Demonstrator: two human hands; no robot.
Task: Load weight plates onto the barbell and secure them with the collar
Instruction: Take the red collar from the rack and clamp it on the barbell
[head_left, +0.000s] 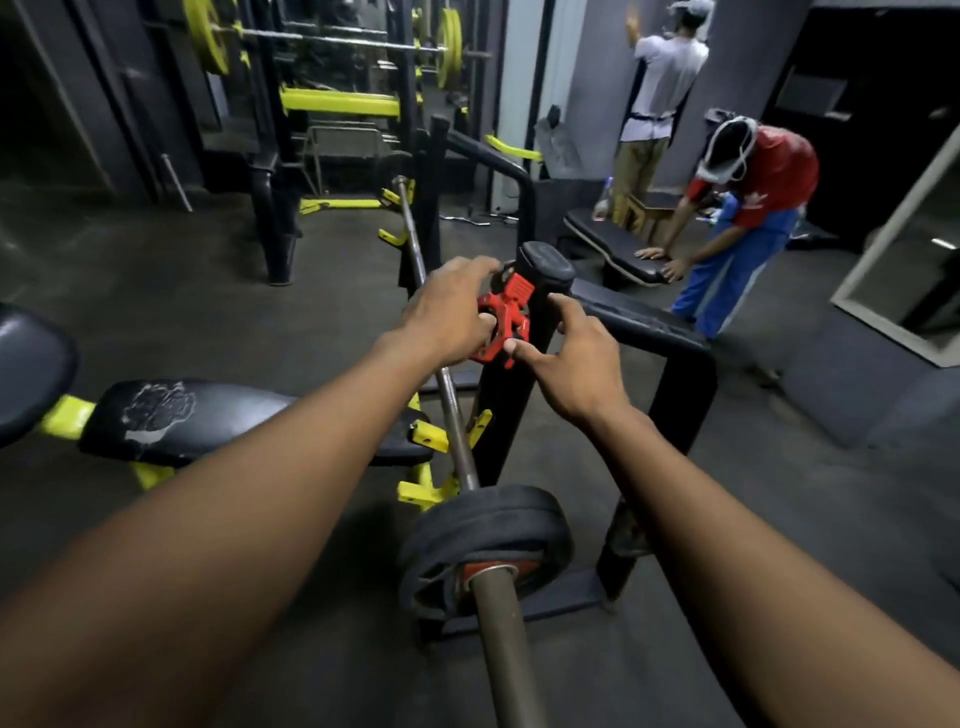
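A long barbell (457, 421) runs from the bottom centre away toward the rack. Two black weight plates (498, 525) sit on its near sleeve (506, 629), with a red hub showing at their centre. I hold a red collar (506, 317) in front of me, above the bar's shaft. My left hand (447, 312) grips its left side with fingers curled around the ring. My right hand (571, 353) touches its right lower edge with thumb and fingertips. The collar's lever stands raised.
A black bench pad (171, 421) with yellow frame lies at left. A black upright post (524, 332) and frame (680, 374) stand right of the bar. Two people (743, 208) are at a bench at back right. Yellow-plated racks (332, 98) stand behind.
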